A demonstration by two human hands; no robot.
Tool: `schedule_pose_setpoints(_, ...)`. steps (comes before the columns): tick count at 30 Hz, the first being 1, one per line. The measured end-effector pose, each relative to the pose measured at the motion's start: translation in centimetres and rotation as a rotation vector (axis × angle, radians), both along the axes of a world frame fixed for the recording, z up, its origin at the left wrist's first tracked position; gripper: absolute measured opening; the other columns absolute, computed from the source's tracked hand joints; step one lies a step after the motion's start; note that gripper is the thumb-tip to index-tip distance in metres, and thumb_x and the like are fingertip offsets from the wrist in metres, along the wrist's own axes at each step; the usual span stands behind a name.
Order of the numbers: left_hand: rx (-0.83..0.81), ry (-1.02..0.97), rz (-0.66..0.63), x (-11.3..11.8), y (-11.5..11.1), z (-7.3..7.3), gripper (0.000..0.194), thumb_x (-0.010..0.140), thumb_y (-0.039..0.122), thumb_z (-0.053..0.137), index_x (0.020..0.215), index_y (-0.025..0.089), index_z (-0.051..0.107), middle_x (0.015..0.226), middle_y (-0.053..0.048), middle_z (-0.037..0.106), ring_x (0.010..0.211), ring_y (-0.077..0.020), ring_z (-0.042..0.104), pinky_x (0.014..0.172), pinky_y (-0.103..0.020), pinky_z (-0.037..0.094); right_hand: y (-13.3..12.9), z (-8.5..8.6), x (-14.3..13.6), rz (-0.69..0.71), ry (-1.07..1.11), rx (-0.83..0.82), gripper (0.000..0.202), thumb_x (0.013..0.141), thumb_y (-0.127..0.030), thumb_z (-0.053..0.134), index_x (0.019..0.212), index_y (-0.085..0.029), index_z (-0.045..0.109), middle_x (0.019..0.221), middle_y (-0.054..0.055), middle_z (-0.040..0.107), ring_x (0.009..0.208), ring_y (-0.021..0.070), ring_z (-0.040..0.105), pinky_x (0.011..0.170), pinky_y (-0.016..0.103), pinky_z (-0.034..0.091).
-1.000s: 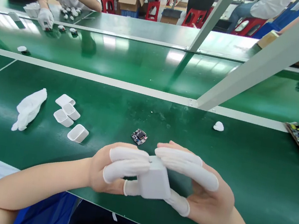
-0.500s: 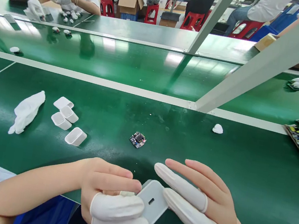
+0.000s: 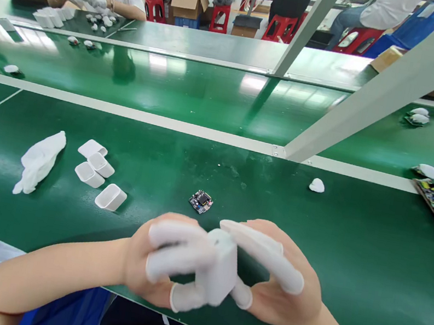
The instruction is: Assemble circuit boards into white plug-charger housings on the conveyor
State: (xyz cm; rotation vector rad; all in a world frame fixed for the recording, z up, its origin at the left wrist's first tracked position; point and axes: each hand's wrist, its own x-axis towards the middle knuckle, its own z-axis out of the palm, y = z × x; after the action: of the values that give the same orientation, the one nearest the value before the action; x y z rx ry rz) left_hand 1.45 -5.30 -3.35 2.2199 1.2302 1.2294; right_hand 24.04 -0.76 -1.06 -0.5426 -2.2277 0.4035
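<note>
In the head view, my left hand pinches a white plastic housing between thumb and 2 fingers, all in white finger cots; they look blurred. My right hand grips its other side, covered thumb low, covered fingers reaching over the top. The housing sits between my palms, at the near side of the green worktop. Just beyond lies 1 bare circuit board; further left lie 4 white open-ended casings and a crumpled white bundle.
</note>
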Motion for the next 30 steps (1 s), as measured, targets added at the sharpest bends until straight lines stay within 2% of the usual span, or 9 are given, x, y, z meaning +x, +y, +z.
schedule_pose_setpoints(2,-0.071,-0.200,-0.080,0.7,0.5,0.3,0.061,0.074,0.045,0.068,0.129,0.030,0.047,0.109,-0.009,0.060,0.098,-0.0244,0.064,0.081,-0.042,0.059,0.3,0.3,-0.5,-0.043,0.038,-0.102,0.050,0.081,-0.023,0.062,0.128,-0.027,0.048,0.105,0.009,0.070,0.090,0.0227,0.068,0.074,0.034,0.057)
schedule_pose_setpoints(3,-0.183,-0.331,-0.130,1.0,0.7,0.4,0.059,0.076,0.039,0.068,0.129,0.026,0.047,0.113,-0.012,0.058,0.102,-0.0253,0.062,0.084,-0.042,0.058,0.4,0.4,-0.7,-0.066,0.043,-0.130,0.048,0.079,-0.019,0.061,0.125,-0.027,0.051,0.106,0.008,0.069,0.092,0.0225,0.068,0.075,0.034,0.057)
schedule_pose_setpoints(5,-0.518,-0.586,-0.211,1.5,1.3,0.6,0.052,0.077,0.035,0.070,0.123,0.020,0.052,0.110,-0.014,0.061,0.099,-0.0253,0.065,0.085,-0.042,0.058,0.6,0.4,-1.0,-0.099,0.052,-0.162,0.043,0.079,-0.015,0.059,0.120,-0.027,0.055,0.106,0.007,0.067,0.096,0.0224,0.066,0.077,0.034,0.056)
schedule_pose_setpoints(8,-0.930,-0.808,-0.189,2.0,1.9,0.5,0.044,0.074,0.040,0.073,0.109,0.017,0.058,0.094,-0.009,0.067,0.087,-0.0223,0.068,0.083,-0.041,0.058,0.5,0.0,-1.1,-0.128,0.067,-0.205,0.035,0.083,-0.015,0.055,0.115,-0.026,0.058,0.102,0.007,0.066,0.095,0.0215,0.065,0.077,0.035,0.056)
schedule_pose_setpoints(10,-1.040,-0.854,-0.119,2.2,2.1,0.4,0.039,0.074,0.041,0.073,0.100,0.017,0.060,0.095,-0.008,0.068,0.088,-0.0204,0.068,0.085,-0.039,0.057,0.4,-0.3,-1.2,-0.147,0.067,-0.194,0.033,0.083,-0.015,0.056,0.113,-0.026,0.059,0.100,0.007,0.066,0.091,0.0206,0.065,0.076,0.035,0.057)
schedule_pose_setpoints(14,-1.025,-0.858,-0.091,2.4,2.0,0.0,0.039,0.071,0.039,0.077,0.097,0.017,0.058,0.095,-0.006,0.067,0.089,-0.0191,0.068,0.088,-0.040,0.055,0.0,-0.4,-1.4,-0.182,0.022,-0.157,0.030,0.082,-0.013,0.061,0.110,-0.026,0.061,0.098,0.006,0.066,0.088,0.0184,0.065,0.076,0.032,0.057)
schedule_pose_setpoints(19,-1.003,-0.800,-0.189,2.5,1.7,-0.7,0.054,0.065,0.032,0.082,0.109,0.020,0.052,0.091,-0.005,0.067,0.084,-0.0179,0.068,0.087,-0.040,0.056,-0.1,-0.3,-1.4,-0.185,0.036,-0.190,0.022,0.083,-0.013,0.063,0.100,-0.026,0.067,0.092,0.003,0.067,0.082,0.0150,0.066,0.071,0.027,0.056)
schedule_pose_setpoints(26,-0.856,-0.676,-0.141,2.7,1.6,-1.3,0.044,0.069,0.025,0.079,0.104,0.019,0.054,0.086,-0.002,0.064,0.082,-0.0154,0.065,0.082,-0.034,0.055,-0.4,-0.4,-1.5,-0.221,-0.018,-0.011,0.021,0.083,-0.011,0.062,0.099,-0.023,0.067,0.096,0.008,0.068,0.083,0.0175,0.065,0.070,0.029,0.056)
schedule_pose_setpoints(30,-0.828,-0.687,-0.120,2.7,1.6,-1.1,0.038,0.072,0.021,0.075,0.103,0.019,0.053,0.088,-0.002,0.063,0.082,-0.0131,0.062,0.082,-0.030,0.054,-0.4,-0.5,-1.6,-0.227,0.005,-0.013,0.019,0.082,-0.011,0.062,0.097,-0.022,0.066,0.091,0.007,0.068,0.080,0.0170,0.064,0.069,0.030,0.055)
